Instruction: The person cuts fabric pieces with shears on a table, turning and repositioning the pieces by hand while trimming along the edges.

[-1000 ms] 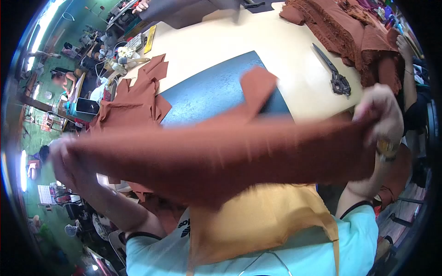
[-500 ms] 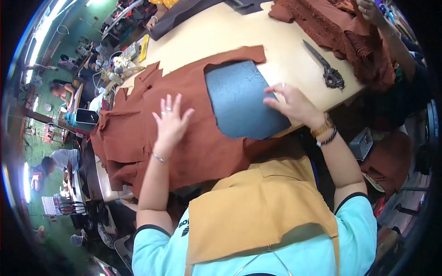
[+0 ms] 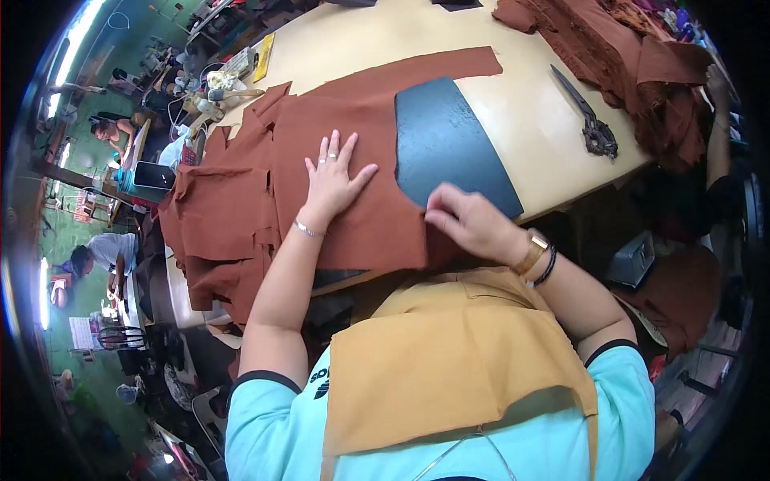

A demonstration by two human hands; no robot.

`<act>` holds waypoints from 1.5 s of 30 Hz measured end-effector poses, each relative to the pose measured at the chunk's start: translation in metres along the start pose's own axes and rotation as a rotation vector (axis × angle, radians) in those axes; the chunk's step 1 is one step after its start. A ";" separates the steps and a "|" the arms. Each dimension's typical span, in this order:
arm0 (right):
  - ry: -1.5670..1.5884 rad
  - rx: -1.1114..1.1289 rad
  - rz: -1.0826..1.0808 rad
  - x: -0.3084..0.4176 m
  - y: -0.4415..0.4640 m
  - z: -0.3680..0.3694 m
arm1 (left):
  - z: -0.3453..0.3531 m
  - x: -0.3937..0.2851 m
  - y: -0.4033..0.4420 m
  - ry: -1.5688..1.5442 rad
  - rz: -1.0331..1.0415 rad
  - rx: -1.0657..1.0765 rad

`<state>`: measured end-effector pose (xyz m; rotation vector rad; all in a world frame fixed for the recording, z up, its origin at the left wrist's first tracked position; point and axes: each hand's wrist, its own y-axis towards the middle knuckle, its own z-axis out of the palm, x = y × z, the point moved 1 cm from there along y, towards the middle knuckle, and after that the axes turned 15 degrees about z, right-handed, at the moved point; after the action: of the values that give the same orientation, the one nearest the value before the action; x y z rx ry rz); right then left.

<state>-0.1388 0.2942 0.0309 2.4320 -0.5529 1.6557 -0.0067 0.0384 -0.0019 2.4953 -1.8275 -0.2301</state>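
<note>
A rust-brown sheet of leather or cloth (image 3: 345, 232), with a cut-out on its right side, covers the left and near part of the table. My left hand (image 3: 335, 180) lies on it, fingers spread and pressing flat. At the near corner of the cut-out, my right hand (image 3: 475, 223) pinches the sheet's edge between thumb and fingers. Under the sheet a dark blue-grey board (image 3: 453, 140) shows through the cut-out, partly covered. Large dark scissors (image 3: 589, 120) rest on the table to the right, apart from both hands.
A pile of ragged brown pieces (image 3: 618, 72) covers the table's far right, with another person's hand (image 3: 716, 88) beside it. A phone (image 3: 154, 175), a yellow object (image 3: 264, 56) and small tools line the left edge. Below the right edge stands a grey metal box (image 3: 631, 258).
My right hand has come down from above the board and closed on the sheet's edge. My left hand shifted right. The sheet's near edge now lies straighter, covering more of the board's near part.
</note>
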 end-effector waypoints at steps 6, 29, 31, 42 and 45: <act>0.002 0.232 0.282 -0.012 0.040 -0.115 | 0.001 0.051 0.025 0.023 -0.099 -0.001; 0.729 -0.349 0.639 -0.095 -0.041 -0.224 | 0.010 -0.133 0.036 -0.355 0.553 -0.008; 0.632 -0.265 0.472 -0.089 -0.067 -0.186 | 0.011 -0.131 0.037 -0.378 0.471 -0.070; 0.802 0.121 0.626 -0.058 -0.153 -0.047 | 0.020 -0.118 0.045 -0.630 0.303 -0.115; 0.862 0.094 0.591 -0.063 -0.140 -0.038 | 0.008 -0.125 0.027 -0.402 0.452 -0.027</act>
<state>-0.1394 0.4492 -0.0014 1.3833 -1.0815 2.7305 -0.0703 0.1498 0.0058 2.0459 -2.4495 -0.7677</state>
